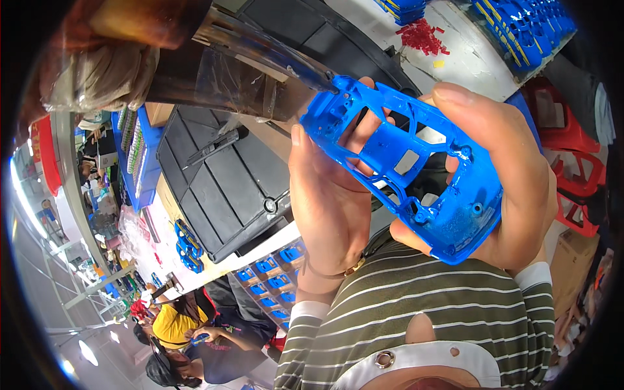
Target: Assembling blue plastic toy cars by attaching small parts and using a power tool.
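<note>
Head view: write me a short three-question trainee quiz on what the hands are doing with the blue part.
1. True or false: both hands grip the blue plastic housing shell.
2. Which hand has its thumb over the shell's upper edge? A) left hand B) right hand
3. Fill in: the small loose pieces piled on the white table are ____ in colour.

Key: 1 true; 2 B; 3 red.
</note>
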{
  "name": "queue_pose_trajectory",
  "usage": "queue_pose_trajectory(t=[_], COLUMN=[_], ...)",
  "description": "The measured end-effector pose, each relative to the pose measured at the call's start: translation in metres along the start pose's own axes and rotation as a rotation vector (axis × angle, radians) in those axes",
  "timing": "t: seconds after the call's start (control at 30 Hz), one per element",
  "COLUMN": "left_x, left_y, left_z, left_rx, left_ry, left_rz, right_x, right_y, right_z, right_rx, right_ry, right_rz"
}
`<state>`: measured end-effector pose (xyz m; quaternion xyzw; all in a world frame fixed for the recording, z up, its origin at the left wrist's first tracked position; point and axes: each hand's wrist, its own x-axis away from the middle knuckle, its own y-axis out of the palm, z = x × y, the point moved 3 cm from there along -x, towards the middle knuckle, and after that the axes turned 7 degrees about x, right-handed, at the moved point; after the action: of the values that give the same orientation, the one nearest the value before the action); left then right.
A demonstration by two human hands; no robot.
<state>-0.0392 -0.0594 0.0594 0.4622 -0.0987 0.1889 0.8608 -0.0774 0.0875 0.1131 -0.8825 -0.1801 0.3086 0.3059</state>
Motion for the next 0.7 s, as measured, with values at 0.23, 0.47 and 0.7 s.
queue_pose_trajectory(t=[0.23, 0.47, 0.7], left_x=[0.007, 0.008, -0.007], left_y=[0.010, -0.001, -0.002], left_z=[-0.002, -0.002, 0.006], left_rx=[-0.040, -0.028, -0.041], left_ry=[0.005, 0.010, 0.110], left_rz=[0.005, -0.116, -0.117], right_x=[0.010, 0.006, -0.009], right_y=[0.004, 0.004, 0.010], right_z=[-0.008, -0.013, -0.003], right_rx=[0.011, 0.051, -0.008], right_ry=[0.015, -0.095, -0.158], right_rz=[0.122, 0.058, 0.137])
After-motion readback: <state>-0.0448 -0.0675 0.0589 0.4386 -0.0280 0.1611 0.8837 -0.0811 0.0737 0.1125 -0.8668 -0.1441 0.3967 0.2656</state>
